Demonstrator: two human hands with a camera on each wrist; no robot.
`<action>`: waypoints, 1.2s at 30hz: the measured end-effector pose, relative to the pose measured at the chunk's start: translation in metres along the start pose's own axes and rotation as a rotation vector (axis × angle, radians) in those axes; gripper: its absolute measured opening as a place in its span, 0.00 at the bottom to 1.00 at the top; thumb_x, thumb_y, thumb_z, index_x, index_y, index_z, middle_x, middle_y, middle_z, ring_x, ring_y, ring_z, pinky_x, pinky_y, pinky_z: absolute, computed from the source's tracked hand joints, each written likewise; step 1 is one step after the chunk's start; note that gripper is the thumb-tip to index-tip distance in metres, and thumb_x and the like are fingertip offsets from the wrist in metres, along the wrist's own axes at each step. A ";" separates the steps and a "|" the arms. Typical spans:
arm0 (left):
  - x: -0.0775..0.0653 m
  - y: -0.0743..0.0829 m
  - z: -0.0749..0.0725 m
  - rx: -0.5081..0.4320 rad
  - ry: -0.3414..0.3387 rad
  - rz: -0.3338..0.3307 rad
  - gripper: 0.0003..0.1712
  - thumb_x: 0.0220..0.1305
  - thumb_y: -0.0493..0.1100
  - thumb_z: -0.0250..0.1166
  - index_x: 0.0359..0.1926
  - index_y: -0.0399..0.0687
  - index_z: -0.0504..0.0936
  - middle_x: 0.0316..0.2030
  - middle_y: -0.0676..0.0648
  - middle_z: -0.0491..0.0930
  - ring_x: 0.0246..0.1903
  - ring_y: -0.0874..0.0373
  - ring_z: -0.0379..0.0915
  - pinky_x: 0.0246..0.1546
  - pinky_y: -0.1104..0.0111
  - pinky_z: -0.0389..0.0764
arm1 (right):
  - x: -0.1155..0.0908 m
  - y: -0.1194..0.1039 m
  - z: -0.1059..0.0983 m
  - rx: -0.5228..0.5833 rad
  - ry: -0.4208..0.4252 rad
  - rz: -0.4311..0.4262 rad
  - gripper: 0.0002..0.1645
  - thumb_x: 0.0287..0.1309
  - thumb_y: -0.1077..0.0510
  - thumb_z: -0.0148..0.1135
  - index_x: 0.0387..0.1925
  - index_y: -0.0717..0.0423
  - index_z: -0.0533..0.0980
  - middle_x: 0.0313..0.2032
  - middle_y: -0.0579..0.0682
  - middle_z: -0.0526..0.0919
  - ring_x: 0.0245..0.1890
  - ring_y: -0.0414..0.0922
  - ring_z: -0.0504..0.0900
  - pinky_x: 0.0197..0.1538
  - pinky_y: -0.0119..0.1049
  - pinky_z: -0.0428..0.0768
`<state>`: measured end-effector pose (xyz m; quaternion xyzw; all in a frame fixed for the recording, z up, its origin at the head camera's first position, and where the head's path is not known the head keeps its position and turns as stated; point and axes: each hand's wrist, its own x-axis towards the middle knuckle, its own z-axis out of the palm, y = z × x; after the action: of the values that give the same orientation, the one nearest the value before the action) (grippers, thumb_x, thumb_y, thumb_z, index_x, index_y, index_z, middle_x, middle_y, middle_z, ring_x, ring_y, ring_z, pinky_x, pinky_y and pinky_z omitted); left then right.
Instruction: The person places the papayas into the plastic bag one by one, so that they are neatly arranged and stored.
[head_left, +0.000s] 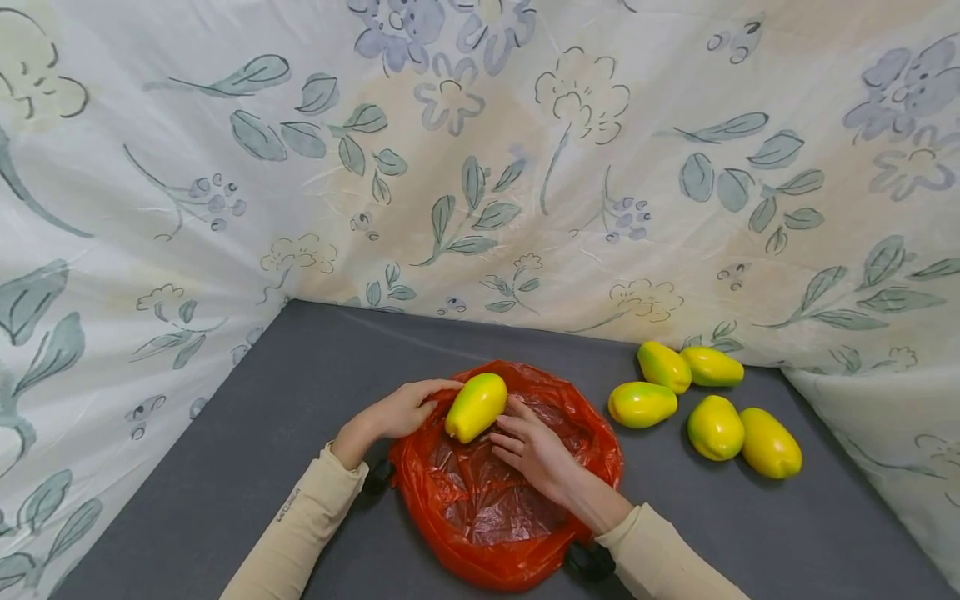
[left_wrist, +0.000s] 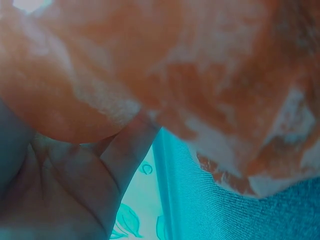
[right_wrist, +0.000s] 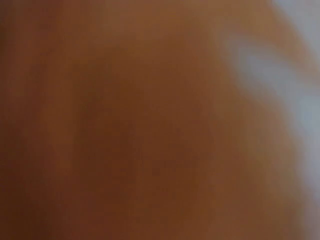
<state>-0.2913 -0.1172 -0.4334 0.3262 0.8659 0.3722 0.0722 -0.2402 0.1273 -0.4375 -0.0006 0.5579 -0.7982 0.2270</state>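
Observation:
A red plastic bag [head_left: 506, 567] lies spread on the dark table with its mouth wide, and a yellow-green papaya [head_left: 477, 407] sits at its far left part. My left hand [head_left: 401, 410] is at the bag's left rim, its fingertips beside the papaya. In the left wrist view, thin plastic [left_wrist: 215, 75] bulges round over that hand's thumb and fingers, and they grip it there. My right hand [head_left: 542, 454] reaches over the bag from the right with fingers extended, their tips near the papaya's right side. Blur fills the right wrist view.
Several more papayas [head_left: 716, 427] lie in a loose group on the table at the right. The grey tabletop [head_left: 255, 467] is bounded by a flowered cloth [head_left: 465, 183] at the back and both sides. Black wrist-worn devices [head_left: 590, 560] show near both cuffs.

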 end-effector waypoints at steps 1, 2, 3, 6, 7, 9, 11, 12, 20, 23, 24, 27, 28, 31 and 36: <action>0.000 0.000 0.000 -0.004 0.000 0.001 0.27 0.66 0.26 0.51 0.65 0.41 0.68 0.62 0.39 0.69 0.54 0.47 0.68 0.56 0.52 0.69 | 0.000 0.000 0.000 -0.001 0.003 -0.002 0.42 0.67 0.58 0.49 0.75 0.55 0.40 0.68 0.65 0.51 0.63 0.62 0.60 0.65 0.52 0.58; 0.000 0.000 0.000 -0.008 0.002 0.002 0.27 0.66 0.26 0.51 0.65 0.41 0.68 0.62 0.39 0.69 0.55 0.47 0.68 0.56 0.52 0.68 | 0.000 0.000 -0.001 -0.003 0.007 -0.004 0.42 0.67 0.57 0.49 0.75 0.55 0.40 0.68 0.65 0.51 0.63 0.61 0.61 0.65 0.52 0.58; 0.000 0.000 0.000 -0.011 0.003 0.004 0.27 0.66 0.26 0.51 0.65 0.41 0.68 0.62 0.39 0.69 0.56 0.47 0.68 0.57 0.52 0.68 | -0.001 0.000 -0.001 -0.005 0.011 -0.005 0.42 0.67 0.57 0.50 0.75 0.55 0.40 0.68 0.65 0.52 0.62 0.61 0.61 0.65 0.52 0.59; -0.001 -0.001 0.001 -0.013 0.003 0.007 0.27 0.66 0.26 0.51 0.65 0.40 0.68 0.62 0.38 0.69 0.57 0.46 0.67 0.57 0.51 0.67 | -0.001 0.000 -0.002 -0.008 0.025 -0.010 0.42 0.67 0.57 0.50 0.75 0.55 0.41 0.66 0.64 0.54 0.61 0.60 0.63 0.65 0.52 0.59; -0.001 -0.001 0.001 -0.011 0.003 0.008 0.27 0.66 0.26 0.51 0.65 0.40 0.68 0.62 0.38 0.69 0.57 0.46 0.67 0.58 0.51 0.67 | -0.001 0.000 -0.003 -0.008 0.027 -0.011 0.42 0.67 0.57 0.50 0.75 0.55 0.42 0.66 0.64 0.55 0.61 0.60 0.63 0.65 0.52 0.59; -0.001 -0.001 0.001 -0.007 0.004 0.011 0.27 0.66 0.26 0.51 0.65 0.40 0.68 0.62 0.38 0.69 0.58 0.46 0.66 0.58 0.51 0.67 | -0.002 -0.001 -0.004 -0.008 0.028 -0.010 0.42 0.67 0.57 0.50 0.75 0.55 0.42 0.66 0.64 0.55 0.61 0.59 0.63 0.65 0.51 0.59; -0.001 -0.001 0.002 -0.005 0.005 0.011 0.27 0.66 0.26 0.51 0.65 0.40 0.68 0.62 0.38 0.69 0.57 0.46 0.67 0.57 0.51 0.67 | -0.002 -0.001 -0.004 -0.007 0.028 -0.009 0.42 0.67 0.57 0.50 0.75 0.54 0.43 0.66 0.64 0.55 0.60 0.59 0.64 0.65 0.51 0.59; -0.001 -0.001 0.002 -0.006 0.005 0.010 0.27 0.66 0.26 0.51 0.65 0.40 0.68 0.62 0.38 0.69 0.57 0.46 0.67 0.57 0.51 0.67 | -0.003 -0.001 -0.004 -0.008 0.026 -0.008 0.42 0.67 0.57 0.51 0.75 0.54 0.43 0.66 0.64 0.55 0.60 0.58 0.64 0.65 0.51 0.59; -0.002 0.001 0.003 0.016 0.007 0.013 0.27 0.66 0.26 0.52 0.65 0.41 0.69 0.61 0.38 0.69 0.59 0.44 0.66 0.58 0.50 0.66 | -0.004 -0.001 -0.004 -0.005 -0.002 0.000 0.40 0.68 0.58 0.48 0.75 0.54 0.42 0.66 0.63 0.55 0.57 0.55 0.67 0.65 0.50 0.60; -0.002 0.001 0.004 0.009 0.009 0.010 0.27 0.66 0.26 0.52 0.65 0.41 0.69 0.61 0.38 0.69 0.59 0.44 0.65 0.58 0.51 0.66 | -0.003 -0.001 -0.005 -0.004 0.003 0.002 0.40 0.68 0.58 0.47 0.75 0.55 0.42 0.67 0.62 0.55 0.58 0.56 0.67 0.65 0.50 0.60; -0.001 0.000 0.004 0.012 0.009 0.013 0.27 0.65 0.26 0.52 0.65 0.40 0.69 0.61 0.38 0.69 0.59 0.44 0.66 0.58 0.50 0.66 | -0.004 -0.001 -0.005 -0.002 0.008 0.001 0.40 0.68 0.58 0.48 0.75 0.55 0.43 0.67 0.62 0.55 0.58 0.56 0.67 0.65 0.50 0.60; -0.002 0.001 0.004 0.002 0.011 0.004 0.27 0.65 0.26 0.52 0.65 0.41 0.69 0.61 0.38 0.69 0.59 0.44 0.66 0.58 0.50 0.66 | -0.003 -0.002 -0.007 -0.002 0.027 -0.007 0.40 0.67 0.58 0.49 0.74 0.56 0.44 0.67 0.62 0.55 0.59 0.57 0.65 0.65 0.50 0.60; -0.002 0.001 0.004 0.000 0.011 0.000 0.27 0.65 0.26 0.52 0.65 0.41 0.69 0.61 0.38 0.69 0.58 0.44 0.66 0.58 0.50 0.66 | -0.003 -0.002 -0.007 -0.003 0.031 -0.011 0.40 0.67 0.58 0.49 0.74 0.56 0.45 0.66 0.62 0.55 0.60 0.57 0.65 0.65 0.50 0.60; -0.002 0.001 0.004 0.002 0.009 -0.011 0.27 0.65 0.26 0.52 0.65 0.41 0.69 0.61 0.39 0.69 0.58 0.45 0.66 0.58 0.50 0.66 | -0.004 -0.004 -0.010 -0.007 0.036 -0.020 0.40 0.66 0.58 0.50 0.74 0.56 0.45 0.67 0.62 0.54 0.61 0.59 0.63 0.65 0.51 0.59; -0.003 0.002 0.005 0.018 0.002 -0.018 0.27 0.65 0.26 0.52 0.65 0.42 0.69 0.62 0.39 0.69 0.57 0.46 0.67 0.58 0.51 0.67 | -0.007 -0.008 -0.016 -0.033 0.032 -0.044 0.41 0.66 0.58 0.51 0.74 0.57 0.45 0.68 0.63 0.53 0.62 0.60 0.61 0.65 0.51 0.58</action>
<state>-0.2866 -0.1151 -0.4356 0.3185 0.8723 0.3641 0.0716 -0.2407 0.1467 -0.4343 -0.0038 0.5745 -0.7936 0.2001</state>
